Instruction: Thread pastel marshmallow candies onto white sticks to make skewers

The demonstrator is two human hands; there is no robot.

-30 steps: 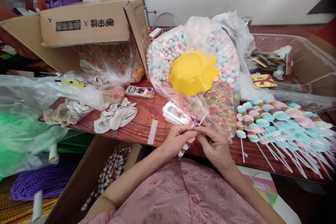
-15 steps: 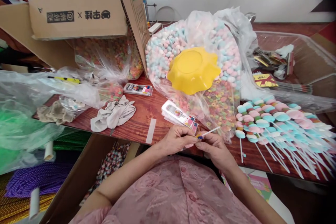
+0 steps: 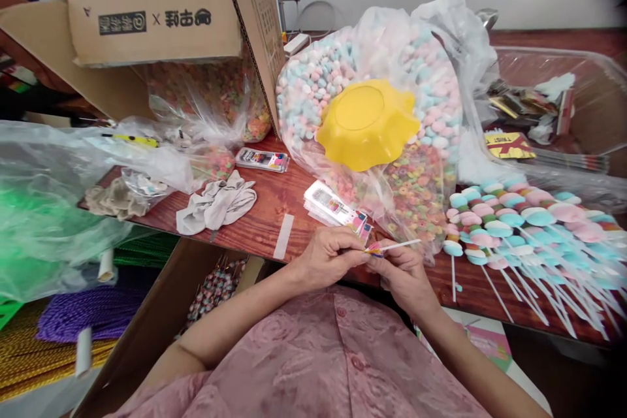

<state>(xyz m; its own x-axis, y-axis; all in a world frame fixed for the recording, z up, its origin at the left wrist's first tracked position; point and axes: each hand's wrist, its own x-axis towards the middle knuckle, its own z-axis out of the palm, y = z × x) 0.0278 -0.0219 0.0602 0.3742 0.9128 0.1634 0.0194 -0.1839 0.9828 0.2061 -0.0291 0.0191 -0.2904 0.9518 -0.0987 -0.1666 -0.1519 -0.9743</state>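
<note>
At the table edge my left hand pinches a small coloured candy ring, apparently threaded on the thin white stick my right hand grips; a skewed push could crack it.

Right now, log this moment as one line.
left hand: pinches thin white stick | right hand: pinches same stick | small colourful candy ring: threaded on stick

Bowl sits on the candy bag; box to its left, skewers right, cards in front.
</note>
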